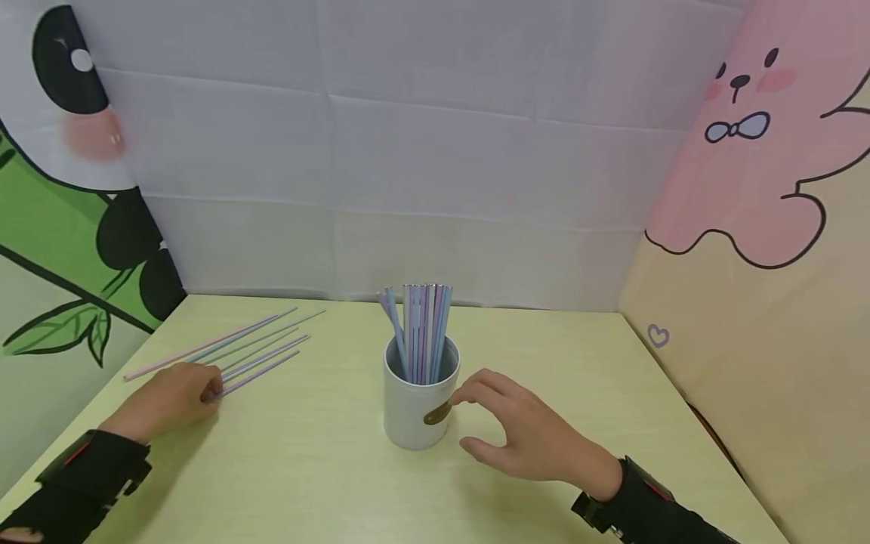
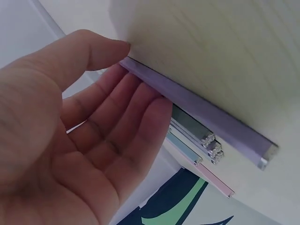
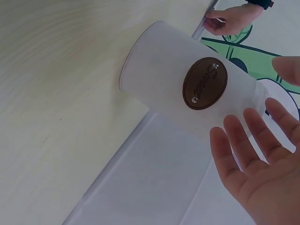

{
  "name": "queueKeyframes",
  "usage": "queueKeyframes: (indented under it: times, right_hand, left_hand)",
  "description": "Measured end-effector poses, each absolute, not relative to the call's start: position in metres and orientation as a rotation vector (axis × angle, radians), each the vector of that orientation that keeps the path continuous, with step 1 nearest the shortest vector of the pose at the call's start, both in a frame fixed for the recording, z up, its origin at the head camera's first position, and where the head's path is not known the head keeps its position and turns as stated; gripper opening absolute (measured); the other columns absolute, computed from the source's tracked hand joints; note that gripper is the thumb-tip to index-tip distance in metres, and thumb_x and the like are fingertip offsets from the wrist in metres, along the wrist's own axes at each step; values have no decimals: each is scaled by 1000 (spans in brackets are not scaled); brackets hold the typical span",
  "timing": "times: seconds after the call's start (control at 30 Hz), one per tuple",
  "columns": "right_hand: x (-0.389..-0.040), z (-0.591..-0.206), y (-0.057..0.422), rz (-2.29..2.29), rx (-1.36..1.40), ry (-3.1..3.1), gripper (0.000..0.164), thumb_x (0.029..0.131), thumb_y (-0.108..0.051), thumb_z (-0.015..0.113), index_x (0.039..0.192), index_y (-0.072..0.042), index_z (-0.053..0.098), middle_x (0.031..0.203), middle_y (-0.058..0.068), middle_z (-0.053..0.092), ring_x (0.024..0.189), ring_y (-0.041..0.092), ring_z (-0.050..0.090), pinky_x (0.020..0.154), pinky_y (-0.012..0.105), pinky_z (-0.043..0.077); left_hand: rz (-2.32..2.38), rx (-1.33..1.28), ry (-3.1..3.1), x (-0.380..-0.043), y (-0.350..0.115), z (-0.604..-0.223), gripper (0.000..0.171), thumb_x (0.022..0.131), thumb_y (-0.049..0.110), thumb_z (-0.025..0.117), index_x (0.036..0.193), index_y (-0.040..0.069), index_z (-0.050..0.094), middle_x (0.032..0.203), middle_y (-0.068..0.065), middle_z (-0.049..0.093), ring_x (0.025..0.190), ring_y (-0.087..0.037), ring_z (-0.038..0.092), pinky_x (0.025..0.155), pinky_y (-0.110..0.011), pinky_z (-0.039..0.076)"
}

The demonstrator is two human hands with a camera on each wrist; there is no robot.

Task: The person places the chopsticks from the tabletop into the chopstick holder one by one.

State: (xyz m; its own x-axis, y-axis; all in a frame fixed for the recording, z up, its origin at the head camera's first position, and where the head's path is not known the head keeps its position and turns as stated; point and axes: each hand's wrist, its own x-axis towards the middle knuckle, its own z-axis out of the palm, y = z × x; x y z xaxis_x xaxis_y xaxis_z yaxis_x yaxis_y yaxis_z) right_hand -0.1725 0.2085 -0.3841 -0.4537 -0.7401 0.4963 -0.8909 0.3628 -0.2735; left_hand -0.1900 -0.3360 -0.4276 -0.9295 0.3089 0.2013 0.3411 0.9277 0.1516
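Thumb and fingers of the left hand [image 1: 180, 389] pinch a purple stick [image 2: 206, 114], whose silver-capped near end juts out on the wrist side of the grip. Just beyond those fingertips, on the desk [image 1: 340, 476], lie more loose sticks [image 2: 192, 125], with a pink stick [image 2: 215, 181] farthest out. So slim a stick probably lifts best with thumb and fingertips squarely opposed; raising it clear before swinging it sideways should spare its neighbours a nudge.

The fingers of the right hand [image 1: 530, 434] are spread apart from their thumb and grip nothing. Just in front of them stands the white cup [image 1: 408, 423], upright, holding a bundle of sticks [image 1: 424, 332] (whether a fingertip touches its wall, I cannot tell). A light touch there would steady it; a push could tip it.
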Motion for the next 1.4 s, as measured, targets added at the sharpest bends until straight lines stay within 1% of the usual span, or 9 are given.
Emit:
queueKeyframes:
  times: [0.1,0.23,0.57,0.8,0.93,1.03,1.17,1.3,1.4]
  right_hand:
    - [-173,-385,209,745,1439,-2353,43,91,-16,82,130,-18,65,127,-9,62,113,8,61,96,34,57]
    - [-173,-385,210,742,1434,-2353,45,91,-16,83,131,-21,64,126,-8,63,110,8,61,95,33,57]
    - [-175,-383,212,723,1395,-2354,45,89,-16,86,129,-19,65,123,-10,62,106,8,61,92,30,57]
    - [-176,-378,210,729,1365,-2320,45,88,-14,86,128,-18,66,121,-10,63,106,8,61,92,29,57]
    - [-177,-374,207,733,1352,-2293,44,88,-13,86,127,-18,67,120,-9,63,107,8,62,92,30,57]
    - [-178,-370,205,739,1343,-2268,43,88,-11,85,127,-16,67,120,-7,64,106,10,62,91,31,57]
    - [-177,-362,200,740,1297,-2240,41,88,-10,84,125,-14,68,120,-5,65,109,13,64,94,33,57]
    - [-175,-353,190,709,1245,-2191,37,87,-10,84,122,-12,69,119,-3,65,114,15,63,98,34,56]
    - [-172,-345,179,665,1232,-2142,37,87,-10,85,120,-10,71,118,0,65,113,17,62,96,33,56]
  left_hand:
    - [-301,-491,-2919,-188,-336,-426,21,77,-3,81,84,12,68,78,7,61,72,-11,51,66,-34,46]
    - [-305,-509,-2924,-186,-335,-424,24,77,-2,84,83,14,66,76,9,58,70,-8,48,64,-32,43]
    - [-304,-695,-2835,-182,-319,-408,33,73,-3,85,83,22,66,76,19,55,71,1,46,63,-27,45]
    - [-260,-717,-2800,-169,-285,-369,30,76,-3,83,86,21,68,76,19,53,69,1,46,61,-25,45]
    - [-226,-746,-2718,-158,-264,-346,32,75,-5,81,87,23,68,75,21,51,69,2,46,60,-24,44]
    - [-225,-779,-2642,-149,-249,-332,36,74,-5,83,89,24,69,78,23,53,70,3,48,61,-24,46]
    - [-228,-855,-2546,-140,-228,-320,39,70,-6,87,92,22,70,82,22,55,72,4,50,61,-22,49]
    - [-197,-953,-2413,-134,-205,-315,41,67,-8,86,91,21,69,84,19,59,71,4,51,59,-21,49]
    - [-166,-982,-2377,-132,-186,-310,40,69,-9,85,90,20,69,85,16,62,70,0,54,60,-24,50]
